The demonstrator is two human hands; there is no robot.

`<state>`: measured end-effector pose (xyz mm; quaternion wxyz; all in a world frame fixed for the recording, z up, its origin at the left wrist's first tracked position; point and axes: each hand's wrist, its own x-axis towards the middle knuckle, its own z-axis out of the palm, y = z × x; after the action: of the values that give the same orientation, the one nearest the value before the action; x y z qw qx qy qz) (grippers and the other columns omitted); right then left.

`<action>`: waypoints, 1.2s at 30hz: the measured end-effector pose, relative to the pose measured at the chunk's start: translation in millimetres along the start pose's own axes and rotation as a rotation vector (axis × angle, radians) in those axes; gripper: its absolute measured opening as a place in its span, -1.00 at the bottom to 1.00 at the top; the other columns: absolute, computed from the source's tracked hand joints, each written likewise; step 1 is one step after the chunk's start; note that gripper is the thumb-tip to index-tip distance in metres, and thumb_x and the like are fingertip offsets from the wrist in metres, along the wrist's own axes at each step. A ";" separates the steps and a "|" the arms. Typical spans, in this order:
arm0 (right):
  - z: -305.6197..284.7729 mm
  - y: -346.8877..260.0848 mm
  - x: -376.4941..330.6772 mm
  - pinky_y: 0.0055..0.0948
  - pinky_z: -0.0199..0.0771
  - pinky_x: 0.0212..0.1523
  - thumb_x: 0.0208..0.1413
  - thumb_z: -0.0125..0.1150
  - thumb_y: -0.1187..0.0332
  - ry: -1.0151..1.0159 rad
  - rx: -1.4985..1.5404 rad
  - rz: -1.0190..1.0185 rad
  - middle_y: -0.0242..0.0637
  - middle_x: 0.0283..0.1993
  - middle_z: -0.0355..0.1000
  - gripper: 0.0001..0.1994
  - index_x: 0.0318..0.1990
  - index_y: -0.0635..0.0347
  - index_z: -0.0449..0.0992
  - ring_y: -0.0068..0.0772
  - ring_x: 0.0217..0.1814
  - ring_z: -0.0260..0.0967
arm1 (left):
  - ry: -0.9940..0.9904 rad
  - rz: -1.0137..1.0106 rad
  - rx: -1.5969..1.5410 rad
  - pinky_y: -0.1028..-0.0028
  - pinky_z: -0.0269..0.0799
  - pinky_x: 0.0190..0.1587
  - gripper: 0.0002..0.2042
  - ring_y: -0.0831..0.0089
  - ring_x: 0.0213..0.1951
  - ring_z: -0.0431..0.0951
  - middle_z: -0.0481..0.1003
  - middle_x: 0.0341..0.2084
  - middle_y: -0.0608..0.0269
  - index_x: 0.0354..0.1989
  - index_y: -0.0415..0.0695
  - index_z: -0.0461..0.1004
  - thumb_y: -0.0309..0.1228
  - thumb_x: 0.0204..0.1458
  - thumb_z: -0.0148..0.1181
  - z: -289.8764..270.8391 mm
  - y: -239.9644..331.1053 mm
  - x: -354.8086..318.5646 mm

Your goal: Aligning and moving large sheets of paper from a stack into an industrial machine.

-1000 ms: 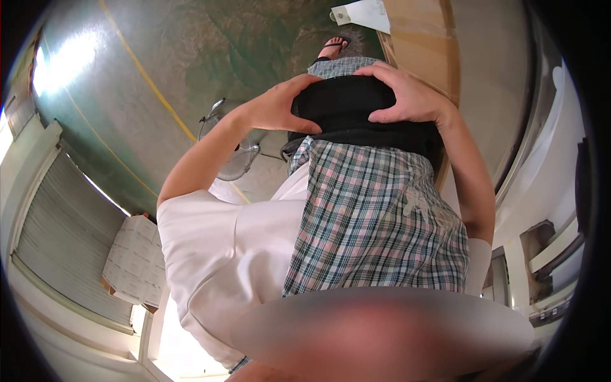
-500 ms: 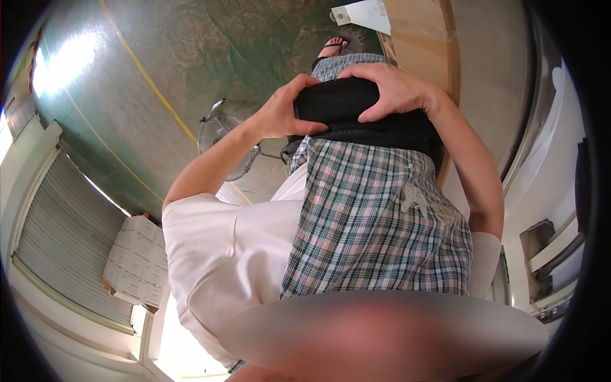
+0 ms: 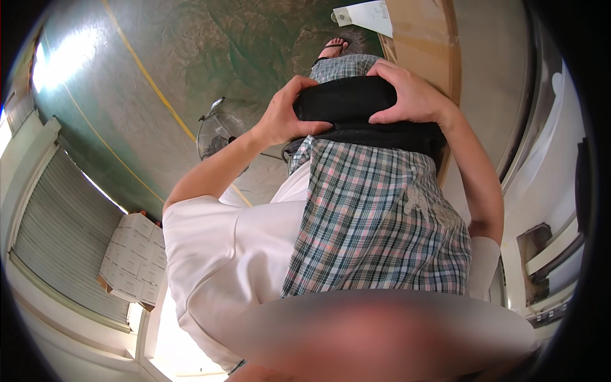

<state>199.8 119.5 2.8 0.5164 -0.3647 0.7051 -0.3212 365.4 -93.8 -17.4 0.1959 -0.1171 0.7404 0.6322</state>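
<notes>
A piece of black fabric (image 3: 347, 99), seemingly folded, lies across my lap over a plaid apron (image 3: 375, 210). At its left edge my left hand (image 3: 286, 114) grips it, thumb on the near side and fingers curled round the far side. My right hand (image 3: 414, 95) holds the right part, its thumb pressed on the cloth and its fingers over the far edge. Between the hands the fabric is spread fairly flat. More black material runs beneath my right hand toward the apron's right side.
A floor fan (image 3: 219, 130) stands left of my left forearm. A cardboard box (image 3: 423, 51) is at the far right, with a white sheet (image 3: 366, 16) beside it. Stacked white cartons (image 3: 133, 258) stand at the left by a shutter (image 3: 70, 235). A sandalled foot (image 3: 334, 46) rests on the green floor.
My right hand has slid to the right along the black fabric, baring more of it between my hands. My left hand has stayed nearly in place.
</notes>
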 end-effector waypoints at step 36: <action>7.2 2.4 12.1 -0.38 0.24 0.01 -0.41 0.29 0.21 -0.175 0.085 -0.062 -0.16 -0.10 0.24 -0.30 0.02 0.28 0.28 -0.18 0.01 0.21 | -0.173 -0.017 -0.060 0.48 0.29 -0.06 -0.33 0.43 -0.15 0.40 0.41 -0.25 0.14 -0.04 -0.23 0.25 -0.29 -0.40 0.38 -1.1 4.4 5.5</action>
<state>203.9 110.0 -7.0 0.5808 -0.3907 0.6314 -0.3336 358.5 -93.7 -15.8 0.2607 -0.0743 0.7005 0.6602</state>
